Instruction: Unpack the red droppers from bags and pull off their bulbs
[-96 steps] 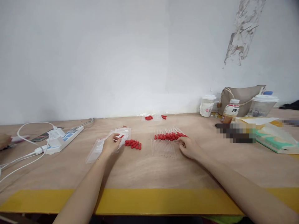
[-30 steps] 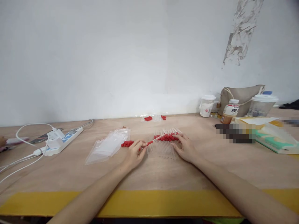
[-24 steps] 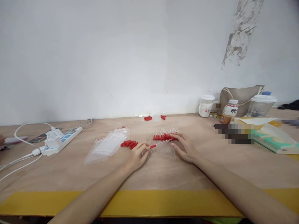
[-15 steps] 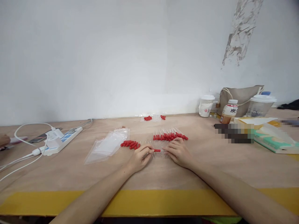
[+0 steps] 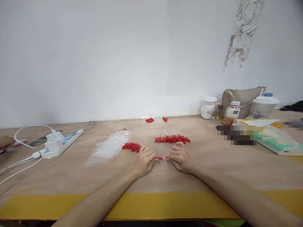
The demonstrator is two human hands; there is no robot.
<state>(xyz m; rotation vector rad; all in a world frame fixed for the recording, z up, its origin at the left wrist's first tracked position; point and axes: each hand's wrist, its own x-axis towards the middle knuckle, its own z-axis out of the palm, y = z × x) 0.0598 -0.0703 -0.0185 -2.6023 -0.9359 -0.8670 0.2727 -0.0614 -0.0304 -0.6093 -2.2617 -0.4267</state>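
Observation:
Between my two hands lies a glass dropper tube with a red rubber bulb [image 5: 160, 158]. My left hand [image 5: 143, 161] pinches the bulb's left end; my right hand [image 5: 181, 157] grips the clear tube on the right. Several bare glass tubes [image 5: 163, 147] lie side by side just beyond my fingers. Farther back is a row of droppers with red bulbs [image 5: 172, 138], tubes pointing away from me. Loose red rubber bulbs [image 5: 130, 146] are piled beside my left hand.
Clear zip bags [image 5: 109, 149] lie left of the bulbs, a white power strip [image 5: 63, 144] with cables farther left. Bagged red bulbs [image 5: 149, 120] sit by the wall. At right stand a paper cup [image 5: 209, 107], a bottle [image 5: 231, 113], a plastic cup [image 5: 264, 108] and a tissue pack [image 5: 276, 142].
Both hands have come slightly nearer to me with the dropper, and my fingers have curled more tightly. Less of the red bulb shows now. At far left, a person's hand has shifted and blurred.

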